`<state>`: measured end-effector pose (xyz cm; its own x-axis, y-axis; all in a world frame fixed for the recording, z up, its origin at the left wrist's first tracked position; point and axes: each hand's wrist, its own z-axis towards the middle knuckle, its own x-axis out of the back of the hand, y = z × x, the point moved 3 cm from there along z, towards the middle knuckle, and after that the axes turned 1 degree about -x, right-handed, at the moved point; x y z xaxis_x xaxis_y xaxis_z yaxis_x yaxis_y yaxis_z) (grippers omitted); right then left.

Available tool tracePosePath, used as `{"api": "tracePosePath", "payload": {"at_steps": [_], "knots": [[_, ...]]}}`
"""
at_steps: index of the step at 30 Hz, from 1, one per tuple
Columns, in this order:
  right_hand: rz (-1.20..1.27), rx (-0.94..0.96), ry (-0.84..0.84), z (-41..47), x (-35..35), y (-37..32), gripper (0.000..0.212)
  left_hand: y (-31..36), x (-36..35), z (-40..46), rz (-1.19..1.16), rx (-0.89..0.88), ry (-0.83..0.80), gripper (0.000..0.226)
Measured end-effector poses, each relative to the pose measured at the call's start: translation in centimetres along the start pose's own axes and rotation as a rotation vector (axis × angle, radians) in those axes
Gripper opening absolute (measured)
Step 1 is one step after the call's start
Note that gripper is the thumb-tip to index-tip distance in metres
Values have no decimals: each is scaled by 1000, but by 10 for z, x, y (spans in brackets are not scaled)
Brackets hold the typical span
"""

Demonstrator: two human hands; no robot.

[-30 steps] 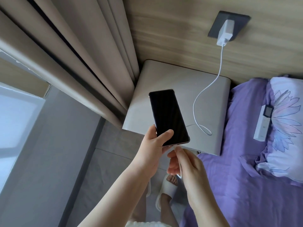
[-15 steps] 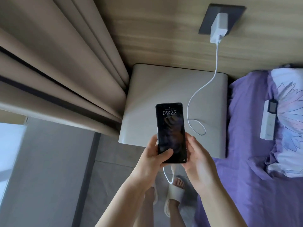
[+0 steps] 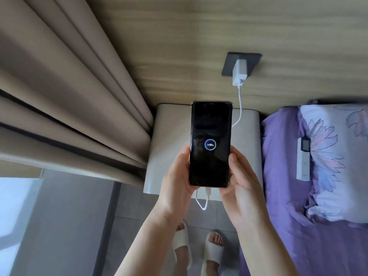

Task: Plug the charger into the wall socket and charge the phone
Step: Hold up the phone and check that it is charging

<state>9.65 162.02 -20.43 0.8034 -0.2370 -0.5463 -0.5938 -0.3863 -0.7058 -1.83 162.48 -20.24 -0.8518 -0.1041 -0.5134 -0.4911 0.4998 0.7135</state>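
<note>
Head view: I see the phone (image 3: 210, 144) showing 88% above the nightstand (image 3: 246, 148), gripped at its sides by the left hand (image 3: 177, 182) and right hand (image 3: 242, 184). Its cable (image 3: 240, 108) reaches the charger (image 3: 240, 72) in the wall socket (image 3: 253, 60). Curtains (image 3: 65, 100) hang left; a purple bed (image 3: 282, 176) lies right.

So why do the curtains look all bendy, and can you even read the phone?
Head view: the wide lens fans the curtains out and tips the wall; the dark phone, held in both hands, left and right, mirrors faint reflections, yet its glowing 88% badge reads clearly; daylight is soft, without harsh shadows.
</note>
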Motion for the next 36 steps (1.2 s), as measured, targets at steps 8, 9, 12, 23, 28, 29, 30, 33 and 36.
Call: {"api": "tracePosePath", "payload": {"at_steps": [8,9,12,23,28,29,30,33,36], "knots": [[-15,206,-154,-41,-72,-112,35,104,-83,-44,62,-276,-209,43],[-15,231,-174,-49,-80,-125,34,116,-93,-52,67,-320,-225,43],[-9,292,-225,-72,-102,-157,33,144,-118,-76,80,-462,-257,42],[-5,365,-292,-119,-141,-203,34,195,-159,-135,139,-619,-292,38],[11,358,-299,-125,-152,-207,33,203,-159,-145,142,-644,-309,38],[11,359,-298,-125,-153,-207,33,204,-157,-145,126,-641,-306,39],[9,360,-297,-125,-154,-207,33,204,-155,-145,116,-640,-303,39],[11,350,-289,-122,-156,-203,33,203,-150,-141,118,-642,-319,40],[14,342,-289,-116,-154,-196,32,199,-142,-134,97,-630,-312,39]]}}
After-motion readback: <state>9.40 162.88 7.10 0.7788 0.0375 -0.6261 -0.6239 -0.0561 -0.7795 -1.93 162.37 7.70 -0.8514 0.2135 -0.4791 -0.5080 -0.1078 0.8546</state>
